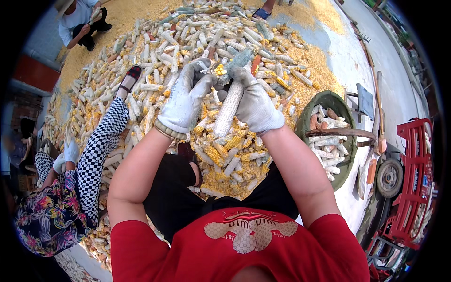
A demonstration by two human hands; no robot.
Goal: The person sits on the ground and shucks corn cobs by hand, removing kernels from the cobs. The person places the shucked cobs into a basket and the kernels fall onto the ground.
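Both my hands wear soiled white work gloves. My right hand (254,100) grips a bare white corncob (228,114), which slants down towards me. Its thumb lies against a grey-green, mouldy-looking corn cob (241,58). A small patch of yellow kernels (221,69) shows at that cob's near end. My left hand (188,93) holds this end, with thumb and fingers bent around it; some fingertips are hidden behind the cob. Below my hands lies a heap of partly shelled yellow corn cobs (215,155) among loose kernels.
A wide pile of mostly stripped cobs (148,67) covers the ground ahead. At right stands a green basket (303,116) of cobs, near a small stool (365,101) and a red vehicle (410,183). One gloved co-worker (53,211) sits left; another person (79,24) squats far left.
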